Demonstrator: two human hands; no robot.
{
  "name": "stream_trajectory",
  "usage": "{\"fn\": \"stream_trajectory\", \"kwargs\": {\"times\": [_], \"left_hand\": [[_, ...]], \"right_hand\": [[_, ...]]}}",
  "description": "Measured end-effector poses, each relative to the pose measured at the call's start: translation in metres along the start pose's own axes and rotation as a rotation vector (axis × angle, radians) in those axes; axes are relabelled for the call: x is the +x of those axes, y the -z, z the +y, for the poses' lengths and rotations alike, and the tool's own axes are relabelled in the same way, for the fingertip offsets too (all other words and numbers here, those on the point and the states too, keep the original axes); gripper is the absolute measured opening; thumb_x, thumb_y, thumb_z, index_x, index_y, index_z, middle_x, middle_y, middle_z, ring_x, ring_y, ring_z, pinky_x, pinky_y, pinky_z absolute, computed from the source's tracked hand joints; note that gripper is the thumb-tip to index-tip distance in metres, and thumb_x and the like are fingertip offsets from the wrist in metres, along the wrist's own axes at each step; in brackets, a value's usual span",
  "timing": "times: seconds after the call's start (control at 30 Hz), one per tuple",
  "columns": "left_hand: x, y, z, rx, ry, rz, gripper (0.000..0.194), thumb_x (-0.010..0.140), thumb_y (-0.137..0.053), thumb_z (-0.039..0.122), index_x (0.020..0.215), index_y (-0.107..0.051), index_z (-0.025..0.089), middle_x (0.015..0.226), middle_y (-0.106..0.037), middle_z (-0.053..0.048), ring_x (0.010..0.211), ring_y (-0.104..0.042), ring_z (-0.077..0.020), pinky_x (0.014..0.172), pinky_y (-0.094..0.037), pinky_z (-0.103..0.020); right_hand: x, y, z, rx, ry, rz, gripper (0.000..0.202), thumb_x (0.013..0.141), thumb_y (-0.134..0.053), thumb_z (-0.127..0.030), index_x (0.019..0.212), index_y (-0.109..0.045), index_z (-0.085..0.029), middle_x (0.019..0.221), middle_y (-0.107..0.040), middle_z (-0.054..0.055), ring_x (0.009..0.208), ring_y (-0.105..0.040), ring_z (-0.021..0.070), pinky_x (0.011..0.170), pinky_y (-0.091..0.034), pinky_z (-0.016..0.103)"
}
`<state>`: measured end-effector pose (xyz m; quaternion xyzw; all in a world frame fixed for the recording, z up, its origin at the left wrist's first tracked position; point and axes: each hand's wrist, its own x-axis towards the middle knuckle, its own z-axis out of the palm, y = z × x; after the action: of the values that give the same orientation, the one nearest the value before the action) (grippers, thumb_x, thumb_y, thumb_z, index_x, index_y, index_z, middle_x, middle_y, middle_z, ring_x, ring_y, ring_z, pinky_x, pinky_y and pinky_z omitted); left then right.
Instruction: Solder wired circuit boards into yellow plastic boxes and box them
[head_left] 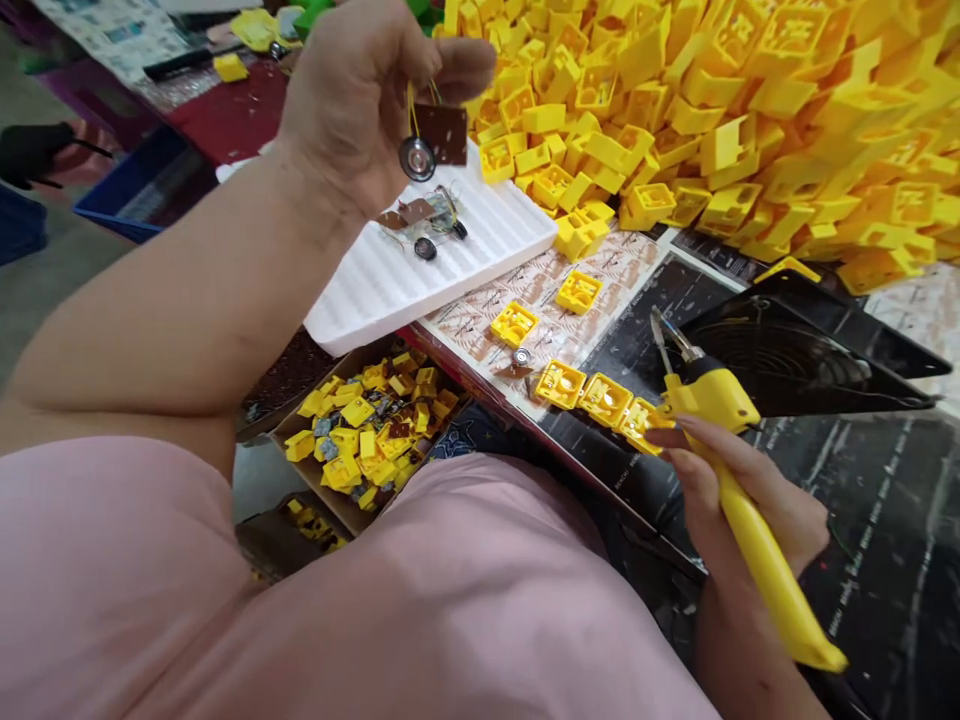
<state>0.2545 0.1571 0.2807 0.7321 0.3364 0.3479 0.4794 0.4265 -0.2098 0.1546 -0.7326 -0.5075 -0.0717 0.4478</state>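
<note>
My left hand [360, 110] is raised over the white foam board [465, 250], its fingers closed on yellow wires. From these wires hangs a round speaker-like disc [417, 158], with a brown board [442, 135] beside it. More discs and brown boards [416, 212] lie on the foam. In my right hand [742, 490] is a yellow soldering gun [757, 540], its metal tip pointing up and left. Below the tip, a row of open yellow housings [605, 400] sits along the table edge. Two more housings [514, 324] lie farther up, near a small disc [521, 356].
A large heap of yellow housings [615, 110] covers the back. A black fan-like frame [795, 350] stands right of the soldering gun's tip. Below the table edge is a cardboard box [330, 500] full of yellow parts. A blue bin [135, 195] is at the left.
</note>
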Motion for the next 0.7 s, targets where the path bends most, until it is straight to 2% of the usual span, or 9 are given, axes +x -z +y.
{"fn": "stream_trajectory", "kwargs": {"times": [0.07,0.13,0.2,0.23,0.33,0.37,0.43,0.53,0.7], "left_hand": [[-0.015,-0.016,0.011,-0.207,0.18,-0.132,0.006,0.087,-0.057,0.025,0.082,-0.058,0.021,0.121,-0.076,-0.004,0.122,-0.069,-0.0226,0.089,-0.06,-0.046],[-0.035,-0.032,0.013,-0.234,0.282,-0.224,0.022,0.083,-0.063,0.029,0.067,-0.05,0.022,0.088,-0.074,-0.005,0.089,-0.074,-0.0205,0.069,-0.058,-0.04],[-0.059,-0.047,0.004,-0.086,0.269,-0.373,0.031,0.08,-0.067,0.037,0.059,-0.051,0.022,0.066,-0.066,-0.005,0.058,-0.062,-0.016,0.054,-0.052,-0.036],[-0.07,-0.053,-0.004,0.043,0.203,-0.441,0.028,0.08,-0.067,0.038,0.061,-0.057,0.021,0.064,-0.066,-0.005,0.055,-0.059,-0.0149,0.054,-0.052,-0.035],[-0.095,-0.07,-0.03,0.609,-0.108,-0.442,0.02,0.089,-0.06,0.026,0.093,-0.076,0.014,0.089,-0.077,-0.01,0.084,-0.073,-0.0214,0.083,-0.061,-0.041],[-0.1,-0.074,-0.038,0.809,-0.192,-0.419,0.025,0.092,-0.056,0.018,0.105,-0.077,0.012,0.099,-0.078,-0.013,0.098,-0.074,-0.0246,0.093,-0.06,-0.043],[-0.102,-0.082,-0.049,1.103,-0.262,-0.43,0.036,0.096,-0.046,0.008,0.115,-0.077,0.009,0.107,-0.078,-0.018,0.112,-0.073,-0.0307,0.096,-0.059,-0.045],[-0.093,-0.089,-0.055,1.243,-0.26,-0.49,0.032,0.098,-0.049,0.009,0.112,-0.078,0.009,0.103,-0.078,-0.019,0.113,-0.073,-0.0344,0.086,-0.061,-0.042],[-0.076,-0.096,-0.058,1.206,-0.271,-0.467,0.024,0.097,-0.059,0.018,0.107,-0.08,0.012,0.094,-0.077,-0.016,0.108,-0.073,-0.0352,0.085,-0.06,-0.043]], "right_hand": [[0.002,0.0,0.001,-0.006,0.054,-0.013,0.027,0.094,-0.079,-0.032,0.121,-0.077,-0.033,0.1,-0.083,-0.001,0.082,-0.081,0.0211,0.074,-0.065,0.028],[0.003,0.002,0.002,-0.007,0.118,-0.039,0.036,0.096,-0.076,-0.027,0.132,-0.071,-0.032,0.098,-0.083,-0.002,0.082,-0.081,0.0205,0.072,-0.065,0.027],[0.006,0.003,0.002,-0.038,0.213,-0.089,0.04,0.099,-0.072,-0.023,0.138,-0.067,-0.029,0.084,-0.081,-0.004,0.07,-0.079,0.0179,0.064,-0.062,0.024],[0.007,0.003,0.002,-0.072,0.257,-0.112,0.038,0.099,-0.07,-0.022,0.137,-0.067,-0.029,0.079,-0.079,-0.005,0.063,-0.077,0.0163,0.06,-0.059,0.023],[0.014,-0.003,-0.001,-0.159,0.337,-0.126,0.022,0.1,-0.068,-0.019,0.12,-0.071,-0.028,0.077,-0.077,-0.005,0.057,-0.072,0.0127,0.055,-0.054,0.021],[0.016,-0.006,-0.002,-0.167,0.343,-0.122,0.019,0.099,-0.069,-0.018,0.115,-0.071,-0.027,0.082,-0.078,-0.004,0.061,-0.073,0.013,0.059,-0.056,0.021],[0.019,-0.012,-0.004,-0.167,0.353,-0.124,0.017,0.097,-0.073,-0.019,0.111,-0.069,-0.026,0.094,-0.081,0.0,0.074,-0.077,0.0157,0.072,-0.061,0.024],[0.02,-0.018,-0.004,-0.186,0.379,-0.139,0.021,0.095,-0.077,-0.022,0.113,-0.066,-0.025,0.101,-0.081,0.004,0.082,-0.078,0.0182,0.085,-0.064,0.031],[0.017,-0.018,-0.002,-0.2,0.374,-0.116,0.022,0.096,-0.076,-0.02,0.113,-0.063,-0.025,0.099,-0.08,0.004,0.079,-0.076,0.0166,0.08,-0.063,0.029]]}}
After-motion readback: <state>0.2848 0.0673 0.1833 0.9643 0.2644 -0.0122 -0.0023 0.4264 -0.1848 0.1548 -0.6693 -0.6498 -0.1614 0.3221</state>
